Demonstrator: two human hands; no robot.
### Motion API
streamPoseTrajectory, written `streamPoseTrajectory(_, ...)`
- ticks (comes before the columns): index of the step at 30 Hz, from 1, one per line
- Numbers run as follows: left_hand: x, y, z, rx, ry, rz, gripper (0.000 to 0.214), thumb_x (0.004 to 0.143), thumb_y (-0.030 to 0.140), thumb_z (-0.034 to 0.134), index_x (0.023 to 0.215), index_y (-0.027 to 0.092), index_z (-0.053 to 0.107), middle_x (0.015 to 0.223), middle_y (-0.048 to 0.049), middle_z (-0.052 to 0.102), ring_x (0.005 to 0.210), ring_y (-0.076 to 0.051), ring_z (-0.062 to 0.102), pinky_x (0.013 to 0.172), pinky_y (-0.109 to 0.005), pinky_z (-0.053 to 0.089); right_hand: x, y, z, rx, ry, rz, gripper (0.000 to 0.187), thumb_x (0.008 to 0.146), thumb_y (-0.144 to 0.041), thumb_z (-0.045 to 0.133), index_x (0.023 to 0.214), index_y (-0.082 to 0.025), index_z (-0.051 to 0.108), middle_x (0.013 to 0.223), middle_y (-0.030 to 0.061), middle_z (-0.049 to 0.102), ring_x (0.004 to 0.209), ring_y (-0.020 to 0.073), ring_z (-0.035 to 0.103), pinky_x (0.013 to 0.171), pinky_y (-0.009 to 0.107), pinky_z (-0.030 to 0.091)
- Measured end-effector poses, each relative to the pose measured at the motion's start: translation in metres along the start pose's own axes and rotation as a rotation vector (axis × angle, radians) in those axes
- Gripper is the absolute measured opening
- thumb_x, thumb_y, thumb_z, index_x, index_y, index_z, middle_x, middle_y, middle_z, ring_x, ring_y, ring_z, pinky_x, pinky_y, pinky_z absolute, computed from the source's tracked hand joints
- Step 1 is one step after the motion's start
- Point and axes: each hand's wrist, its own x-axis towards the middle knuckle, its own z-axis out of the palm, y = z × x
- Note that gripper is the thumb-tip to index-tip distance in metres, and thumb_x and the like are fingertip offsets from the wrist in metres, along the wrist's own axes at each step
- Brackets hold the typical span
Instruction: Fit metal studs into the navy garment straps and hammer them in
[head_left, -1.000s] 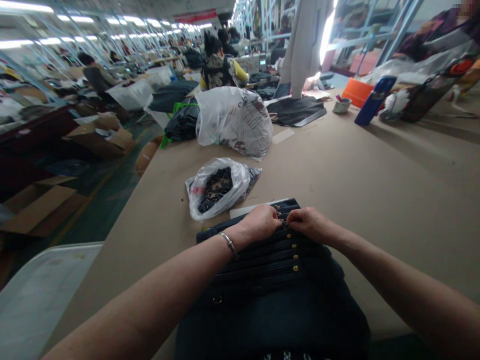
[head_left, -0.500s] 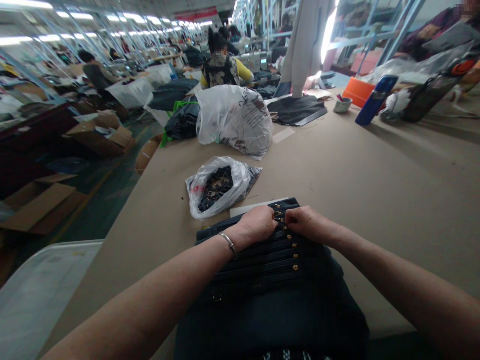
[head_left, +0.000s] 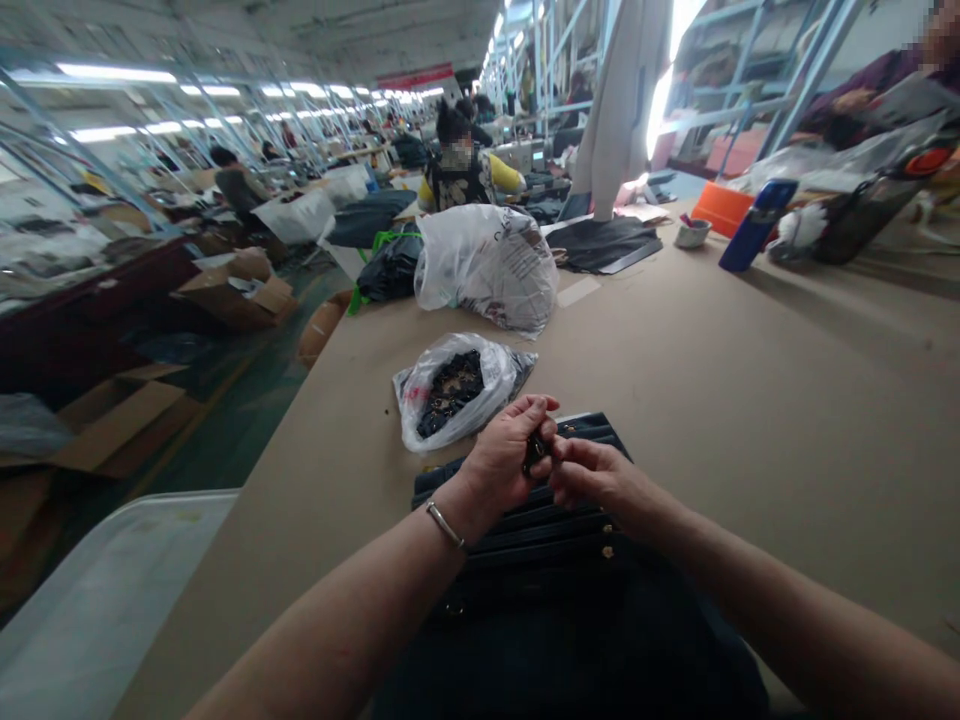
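Head cam, so here's the count first: two bare hands, one silver bangle (head_left: 445, 524) on the left wrist, and one black folded stack (head_left: 574, 620) on the brown surface (head_left: 750, 400), right under and in front of the hands. I get at least three little gold fittings (head_left: 607, 553) on the stack, could be more since the hands cover part of it. Past it sit two plastic bags: a small open bag (head_left: 499, 375) with a heap of dark bits (head_left: 451, 392) inside (way too many to count), and a bigger whitish bag (head_left: 491, 265) farther back. Toward the far right there's one small cup (head_left: 691, 234), one orange thing (head_left: 721, 207) and one blue thing (head_left: 759, 225) leaning.

Writing-wise, the small bag has some red print and the big one has dark lettering, but I can't make out a word of either. Same with the red banner (head_left: 416, 77) way at the back.

Now the hands. Left hand (head_left: 510, 450) is curled around a small dark piece (head_left: 535, 455) with a brassy glint, held just above the stack. Right hand (head_left: 600, 475) has its fingers bent, tips right up at the left one's fingertips; can't tell if it's actually pinching anything.
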Motion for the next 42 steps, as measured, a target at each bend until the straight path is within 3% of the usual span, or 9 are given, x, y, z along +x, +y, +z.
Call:
streamPoseTrajectory(4,-0.001,-0.006,0.008,-0.013,0.039,0.033,0.023,0.077,0.029,0.068,0.087,0.016,0.051,0.062,0.0024,0.043,0.051,-0.011,0.047,0.032,-0.012,0.027,0.0,0.009,0.009,0.274,0.087,-0.015,0.034,0.071,-0.047,0.065,0.088,-0.019,0.056,0.07,-0.0024,0.061,0.054,0.0052,0.049,0.055,0.022,0.04)
streamPoseTrajectory(9,-0.003,-0.007,0.008,0.003,0.09,0.056,0.023,0.076,0.029,0.068,0.087,0.015,0.053,0.064,0.0009,0.047,0.054,-0.011,0.05,0.034,-0.012,0.026,-0.003,0.012,0.006,0.344,0.174,-0.029,0.032,0.067,-0.043,0.07,0.082,-0.017,0.058,0.063,-0.004,0.057,0.054,0.0049,0.048,0.054,0.021,0.038)
streamPoseTrajectory(14,-0.006,-0.005,-0.005,0.216,0.296,0.09,0.016,0.079,0.028,0.061,0.084,0.015,0.052,0.06,0.0013,0.049,0.049,-0.009,0.046,0.034,-0.013,0.021,-0.013,0.003,-0.016,0.087,0.181,0.019,0.033,0.071,-0.047,0.064,0.07,-0.015,0.055,0.058,-0.0035,0.056,0.051,0.0057,0.049,0.053,0.022,0.039)
streamPoseTrajectory(16,-0.009,-0.008,-0.008,0.403,0.249,0.04,0.018,0.08,0.032,0.06,0.083,0.015,0.053,0.053,0.0022,0.048,0.041,-0.008,0.038,0.034,-0.014,0.019,-0.017,0.0,-0.026,-0.035,0.172,0.03,0.036,0.072,-0.05,0.061,0.068,-0.015,0.055,0.058,-0.003,0.056,0.051,0.006,0.049,0.053,0.023,0.039)
streamPoseTrajectory(20,-0.014,-0.019,-0.008,0.718,0.039,-0.115,0.02,0.078,0.033,0.061,0.08,0.014,0.059,0.051,0.0035,0.048,0.04,-0.006,0.035,0.039,-0.016,0.026,-0.021,-0.001,-0.037,-0.191,0.161,0.05,0.035,0.073,-0.049,0.059,0.066,-0.015,0.055,0.053,-0.005,0.05,0.049,0.0047,0.042,0.05,0.022,0.034)
streamPoseTrajectory(25,-0.011,-0.028,-0.005,0.965,-0.035,-0.119,0.02,0.077,0.032,0.059,0.07,0.014,0.059,0.051,0.0042,0.047,0.047,-0.008,0.038,0.048,-0.02,0.029,-0.024,0.005,-0.042,-0.495,0.147,0.04,0.027,0.074,-0.042,0.056,0.071,-0.016,0.061,0.055,-0.0051,0.05,0.053,0.0052,0.04,0.052,0.022,0.032)
streamPoseTrajectory(30,-0.002,-0.032,-0.003,1.293,-0.035,-0.068,0.018,0.076,0.024,0.057,0.063,0.013,0.061,0.057,0.0012,0.053,0.056,-0.012,0.044,0.055,-0.023,0.031,-0.025,0.018,-0.051,-0.71,0.183,-0.003,0.021,0.075,-0.036,0.054,0.074,-0.019,0.065,0.066,-0.0025,0.06,0.064,0.0092,0.051,0.062,0.024,0.04)
streamPoseTrajectory(35,0.008,-0.035,-0.002,1.407,-0.003,-0.065,0.018,0.077,0.022,0.056,0.062,0.014,0.061,0.057,-0.0005,0.055,0.058,-0.014,0.048,0.056,-0.024,0.032,-0.015,0.025,-0.057,-0.883,0.193,-0.061,0.02,0.077,-0.028,0.049,0.081,-0.021,0.067,0.08,0.0006,0.068,0.074,0.0123,0.057,0.069,0.027,0.043)
streamPoseTrajectory(42,0.01,-0.038,-0.005,1.503,-0.013,-0.071,0.019,0.076,0.021,0.054,0.058,0.015,0.058,0.056,-0.0008,0.054,0.057,-0.014,0.048,0.056,-0.026,0.031,-0.008,0.026,-0.058,-1.035,0.113,-0.028,0.021,0.074,-0.025,0.046,0.079,-0.021,0.067,0.075,0.002,0.067,0.068,0.0126,0.057,0.066,0.027,0.041)
